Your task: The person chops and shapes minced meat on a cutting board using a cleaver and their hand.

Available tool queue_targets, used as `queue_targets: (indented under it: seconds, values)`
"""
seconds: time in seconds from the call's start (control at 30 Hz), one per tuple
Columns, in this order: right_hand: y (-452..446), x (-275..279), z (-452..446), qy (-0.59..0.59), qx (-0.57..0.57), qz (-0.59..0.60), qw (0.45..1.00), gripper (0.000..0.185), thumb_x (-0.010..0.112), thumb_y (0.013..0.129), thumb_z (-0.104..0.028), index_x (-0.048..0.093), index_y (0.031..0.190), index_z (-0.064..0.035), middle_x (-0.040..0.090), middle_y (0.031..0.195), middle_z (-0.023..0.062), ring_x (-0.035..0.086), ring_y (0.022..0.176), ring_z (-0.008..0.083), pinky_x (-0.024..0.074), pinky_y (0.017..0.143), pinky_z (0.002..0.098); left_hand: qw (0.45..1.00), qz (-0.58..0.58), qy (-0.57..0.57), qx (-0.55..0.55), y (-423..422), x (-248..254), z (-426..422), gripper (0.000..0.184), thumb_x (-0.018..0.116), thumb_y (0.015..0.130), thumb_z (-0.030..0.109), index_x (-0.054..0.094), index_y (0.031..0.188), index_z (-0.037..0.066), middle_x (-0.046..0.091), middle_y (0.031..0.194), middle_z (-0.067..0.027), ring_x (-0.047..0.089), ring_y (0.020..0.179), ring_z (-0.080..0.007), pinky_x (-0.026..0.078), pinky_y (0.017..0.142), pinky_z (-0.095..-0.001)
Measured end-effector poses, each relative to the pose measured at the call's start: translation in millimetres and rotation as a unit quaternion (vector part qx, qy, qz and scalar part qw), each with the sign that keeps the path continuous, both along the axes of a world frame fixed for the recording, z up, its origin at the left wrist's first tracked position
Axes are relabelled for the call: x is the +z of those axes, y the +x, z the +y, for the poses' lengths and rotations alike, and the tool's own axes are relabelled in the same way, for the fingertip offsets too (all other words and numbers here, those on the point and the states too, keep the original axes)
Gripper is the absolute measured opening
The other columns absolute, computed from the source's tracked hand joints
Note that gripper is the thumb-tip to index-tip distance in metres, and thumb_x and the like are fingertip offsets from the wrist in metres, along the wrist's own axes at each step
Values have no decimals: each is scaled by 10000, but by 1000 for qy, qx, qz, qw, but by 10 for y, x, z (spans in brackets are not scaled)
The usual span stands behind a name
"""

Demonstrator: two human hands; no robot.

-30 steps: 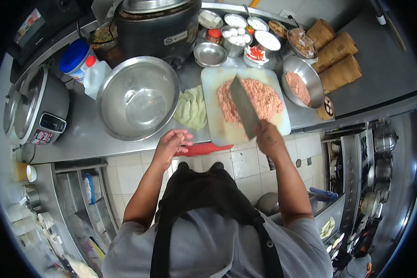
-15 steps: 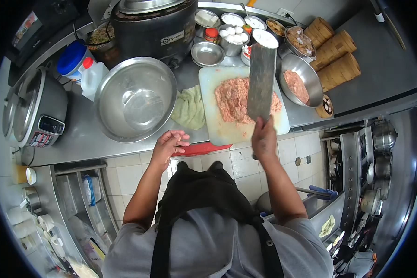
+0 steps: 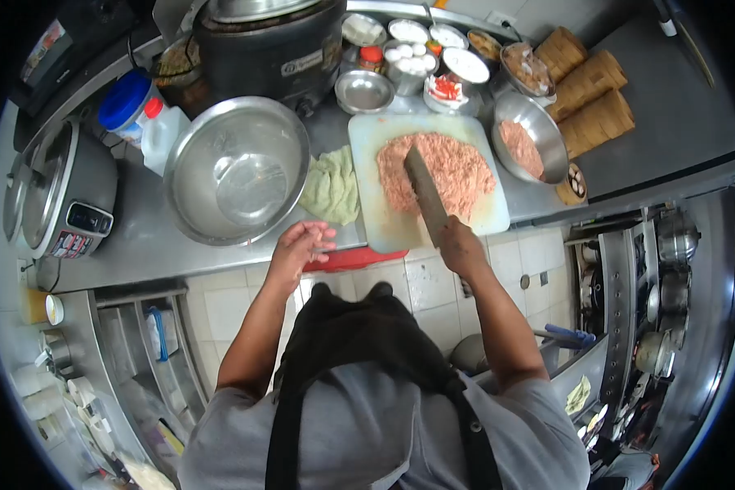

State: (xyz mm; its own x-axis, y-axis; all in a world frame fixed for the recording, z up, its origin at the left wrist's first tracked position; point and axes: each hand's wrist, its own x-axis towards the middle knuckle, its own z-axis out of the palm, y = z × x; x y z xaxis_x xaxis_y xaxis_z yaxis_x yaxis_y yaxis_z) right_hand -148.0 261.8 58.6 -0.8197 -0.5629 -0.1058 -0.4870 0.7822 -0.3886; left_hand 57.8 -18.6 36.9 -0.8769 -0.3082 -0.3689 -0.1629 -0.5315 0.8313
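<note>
In my right hand (image 3: 461,247) is the handle of a cleaver (image 3: 425,189), its fingers wrapped round it. The blade lies down against a mound of minced meat (image 3: 459,170), its tip toward the far left of the mound. Under the meat is a white cutting board (image 3: 366,140) at the counter's front edge. My left hand (image 3: 299,249) hovers before the counter edge, fingers loosely curled and apart, with nothing in it. Nearest to it are a crumpled green cloth (image 3: 331,189) and a large steel bowl (image 3: 189,184).
Right of the board, a steel bowl (image 3: 554,155) holds more minced meat. Behind stand a bowl of eggs (image 3: 410,61), a small steel dish (image 3: 365,91) and several white-filled bowls. Bamboo steamers (image 3: 598,122) lie at the right. A large black cooker (image 3: 269,61) and a white jug (image 3: 161,135) stand left.
My right hand has brought the cleaver down from above the board onto the meat, with the blade now angled to the left. My left hand has barely moved.
</note>
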Motion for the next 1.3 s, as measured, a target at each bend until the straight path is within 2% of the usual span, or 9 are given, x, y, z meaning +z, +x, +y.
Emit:
queue_targets:
  seconds: [0.13,0.2,0.33,0.6,0.87,0.97,1.07,1.2,1.3]
  values:
    - [196,1255,-348,-54,-101,18,993,191,513,970,-193,522,951,-3,646,816,293,621,818,491,486,689,525,1000,-12,2,5,1,-35,13,281,528,992,245,574,1170,33,656,1128,-124,660,940,-203,537,731,-312]
    - [256,1217,-430,-171,-133,79,973,181,503,976,-183,508,1000,-4,642,813,299,621,788,492,480,667,539,1000,-8,0,2,-46,-26,21,275,524,994,241,575,1168,34,656,1126,-124,660,941,-201,538,728,-311]
    - [121,101,-15,24,-14,46,999,258,456,981,-254,521,1043,-12,648,857,299,640,839,467,497,732,539,1000,23,-5,11,-77,-13,23,266,520,995,235,578,1162,35,662,1113,-118,662,936,-198,539,726,-308]
    - [242,654,-358,-141,-124,96,977,246,473,984,-233,535,1052,-5,652,779,279,644,742,468,506,660,524,1000,-4,-4,10,-101,-2,28,252,517,994,227,584,1151,42,665,1109,-111,660,923,-190,530,732,-308]
    - [222,1286,-346,-10,-56,31,998,221,472,988,-219,507,982,-1,648,800,285,638,788,470,498,693,531,1000,-2,-13,16,-155,34,6,259,526,984,221,586,1154,35,666,1113,-111,658,920,-189,526,735,-306]
    - [283,604,-412,-147,-122,107,976,192,496,979,-175,463,1066,-7,634,761,283,620,719,486,475,623,552,1000,0,-11,8,-206,48,32,268,526,983,224,584,1158,30,665,1115,-114,656,922,-191,525,736,-307]
    - [10,-145,228,-106,86,-31,990,153,496,968,-145,508,1002,4,638,771,275,630,752,471,488,688,534,1000,21,-10,11,-202,64,35,262,525,983,224,587,1154,35,667,1111,-110,655,926,-188,527,736,-309]
    - [268,1307,-300,22,-29,23,999,183,469,979,-168,515,991,8,648,787,274,634,764,472,496,703,525,1000,-6,-9,8,-158,28,26,274,531,985,239,581,1157,33,665,1116,-108,653,923,-188,526,736,-308]
    - [327,1008,-416,-26,-108,69,992,183,457,983,-166,493,1002,12,654,806,287,637,762,471,497,683,532,1000,9,-8,-4,-231,-8,20,287,536,987,259,577,1160,34,661,1125,-111,653,926,-192,524,738,-309]
